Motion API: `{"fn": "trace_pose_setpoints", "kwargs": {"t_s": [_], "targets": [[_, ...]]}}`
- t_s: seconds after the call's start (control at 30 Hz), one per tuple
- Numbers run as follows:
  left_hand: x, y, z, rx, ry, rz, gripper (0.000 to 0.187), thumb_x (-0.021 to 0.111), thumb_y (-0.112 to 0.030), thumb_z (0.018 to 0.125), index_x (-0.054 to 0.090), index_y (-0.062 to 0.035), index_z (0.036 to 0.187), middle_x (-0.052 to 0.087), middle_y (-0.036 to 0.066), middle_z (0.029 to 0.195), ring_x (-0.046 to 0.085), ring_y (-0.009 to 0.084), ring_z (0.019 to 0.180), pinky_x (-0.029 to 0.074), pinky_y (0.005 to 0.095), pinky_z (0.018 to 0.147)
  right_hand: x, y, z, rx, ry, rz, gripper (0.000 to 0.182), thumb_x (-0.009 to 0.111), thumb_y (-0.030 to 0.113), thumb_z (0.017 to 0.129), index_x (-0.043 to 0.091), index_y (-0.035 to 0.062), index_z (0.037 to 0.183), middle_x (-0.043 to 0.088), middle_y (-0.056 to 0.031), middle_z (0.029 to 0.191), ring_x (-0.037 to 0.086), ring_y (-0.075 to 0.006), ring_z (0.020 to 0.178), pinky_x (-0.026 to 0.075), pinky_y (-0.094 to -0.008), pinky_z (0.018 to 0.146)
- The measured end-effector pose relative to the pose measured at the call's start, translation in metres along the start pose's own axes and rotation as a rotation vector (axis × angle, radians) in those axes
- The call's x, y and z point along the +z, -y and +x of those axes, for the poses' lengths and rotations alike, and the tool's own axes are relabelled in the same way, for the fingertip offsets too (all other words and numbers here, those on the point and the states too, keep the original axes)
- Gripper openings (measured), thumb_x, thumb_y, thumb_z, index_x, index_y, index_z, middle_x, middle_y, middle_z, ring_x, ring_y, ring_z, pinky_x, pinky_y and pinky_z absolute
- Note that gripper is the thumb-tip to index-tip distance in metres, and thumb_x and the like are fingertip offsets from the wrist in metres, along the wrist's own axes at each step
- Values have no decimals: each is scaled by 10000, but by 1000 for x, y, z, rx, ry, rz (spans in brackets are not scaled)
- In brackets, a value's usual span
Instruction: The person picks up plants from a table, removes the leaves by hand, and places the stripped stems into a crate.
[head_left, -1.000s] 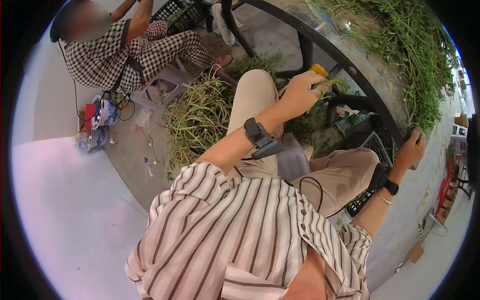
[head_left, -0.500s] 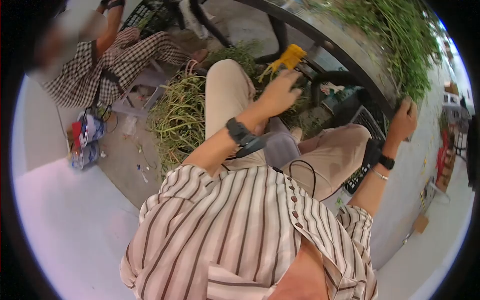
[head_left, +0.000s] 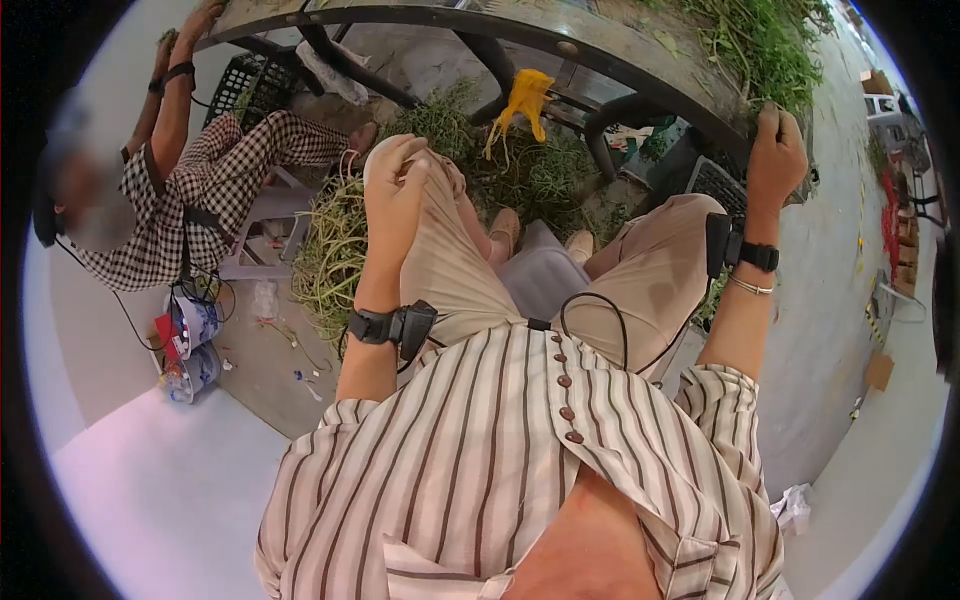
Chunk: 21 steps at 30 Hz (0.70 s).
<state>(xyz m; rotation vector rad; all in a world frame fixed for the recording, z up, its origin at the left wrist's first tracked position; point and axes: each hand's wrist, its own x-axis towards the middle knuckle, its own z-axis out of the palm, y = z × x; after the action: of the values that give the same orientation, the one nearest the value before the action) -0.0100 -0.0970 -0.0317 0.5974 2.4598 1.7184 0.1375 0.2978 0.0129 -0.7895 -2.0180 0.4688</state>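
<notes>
My left hand (head_left: 395, 195) is over my left knee, its fingers loosely bent and slightly apart, with nothing visible in them. At the near edge of the table (head_left: 680, 85), my right hand (head_left: 777, 155) has its fingers closed beside the green leafy stems (head_left: 765, 50); whatever is between them is hidden. A bright yellow limp thing (head_left: 530, 95) shows beyond my knees, below the table edge, touched by neither hand. Green stems (head_left: 545, 175) lie on the floor under it.
Left of my knee is a heap of pale stems (head_left: 335, 235). A person in checked clothes (head_left: 235, 165) sits at the left, one hand on the table. A black crate (head_left: 715, 185), table legs (head_left: 600, 140) and a grey stool (head_left: 543, 272) are near my legs.
My left hand has moved left, away from the yellow thing, to my knee. My right hand stays by the table edge. The view has shifted, showing more of the other person.
</notes>
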Motion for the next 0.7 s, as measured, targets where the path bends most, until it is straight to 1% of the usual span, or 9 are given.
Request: {"fn": "trace_pose_setpoints", "kwargs": {"t_s": [0.03, 0.1, 0.13, 0.2, 0.33, 0.43, 0.53, 0.6, 0.7], "targets": [[-2, -1, -2, 7, 3, 5, 256, 568, -79, 856, 604, 21, 1089, 513, 117, 1209, 552, 195, 1029, 472, 283, 827, 1, 0, -1, 5, -6, 4, 269, 598, 272, 863, 580, 24, 763, 518, -98, 650, 460, -220, 581, 406, -323, 576], [-4, -6, -6, -49, 28, -37, 331, 543, -134, 913, 548, -5, 1217, 520, 101, 1248, 594, 194, 1006, 495, 290, 825, 4, 2, -3, -49, -56, 33, 248, 601, 279, 858, 618, 37, 808, 585, -100, 713, 523, -251, 629, 441, -319, 619], [-4, -12, -8, -41, 31, -31, 331, 543, -134, 913, 548, -5, 1217, 520, 101, 1248, 594, 194, 1006, 495, 290, 825, 4, 1, -3, -43, -63, 37, 248, 601, 279, 858, 618, 37, 808, 585, -100, 713, 523, -251, 629, 441, -319, 619], [-3, -23, -12, -81, 2, -143, 275, 559, -106, 889, 585, 22, 1131, 504, 93, 1219, 552, 168, 1028, 488, 288, 819, 6, -3, -3, -96, -62, 11, 237, 600, 289, 856, 644, 56, 847, 623, -103, 775, 569, -286, 680, 460, -329, 647], [-6, -26, -20, -65, 20, -43, 310, 557, -121, 895, 567, 16, 1172, 498, 98, 1223, 568, 167, 1008, 496, 281, 805, 13, -16, -3, -111, -52, -35, 232, 601, 298, 852, 649, 71, 838, 631, -97, 782, 586, -301, 705, 461, -344, 643], [-7, -28, -22, -68, 36, -46, 321, 555, -134, 899, 563, 11, 1186, 497, 105, 1223, 585, 178, 992, 503, 279, 796, 22, -18, -3, -191, -100, 68, 249, 598, 331, 854, 649, 90, 815, 623, -87, 773, 577, -326, 700, 457, -372, 617], [-4, -32, -22, -36, 40, -17, 327, 570, -169, 915, 563, -11, 1201, 523, 114, 1262, 612, 185, 963, 512, 281, 783, 25, -22, -5, -188, -96, 116, 254, 589, 338, 859, 649, 95, 818, 620, -82, 773, 574, -329, 696, 460, -380, 609], [-2, -37, -21, -42, 48, -11, 310, 555, -139, 903, 575, 14, 1172, 492, 111, 1252, 595, 184, 980, 506, 284, 792, 28, -22, -5, -207, -143, 90, 239, 586, 336, 861, 653, 110, 826, 618, -77, 771, 570, -327, 684, 459, -381, 587], [1, -36, -19, -42, 53, -33, 312, 560, -133, 901, 572, 16, 1175, 490, 115, 1265, 594, 176, 980, 507, 283, 791, 27, -23, -5, -208, -121, 90, 259, 597, 343, 863, 659, 92, 859, 609, -101, 746, 565, -313, 660, 446, -340, 597]]}}
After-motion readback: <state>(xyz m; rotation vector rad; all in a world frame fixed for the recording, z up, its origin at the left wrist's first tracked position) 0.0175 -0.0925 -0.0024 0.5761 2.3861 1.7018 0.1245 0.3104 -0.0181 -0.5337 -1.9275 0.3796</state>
